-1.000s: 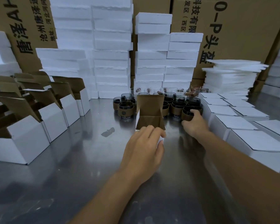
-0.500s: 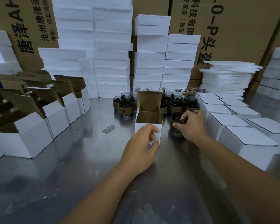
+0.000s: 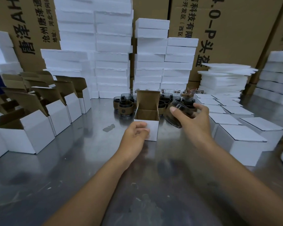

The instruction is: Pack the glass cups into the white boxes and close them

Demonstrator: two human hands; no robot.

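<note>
Raised glass cup (image 3: 172, 119) tilts in right hand (image 3: 192, 123) beside white box (image 3: 152, 130).

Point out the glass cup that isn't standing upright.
The cup gripped by the right hand, tilted beside the open box; the others stand upright behind.
</note>
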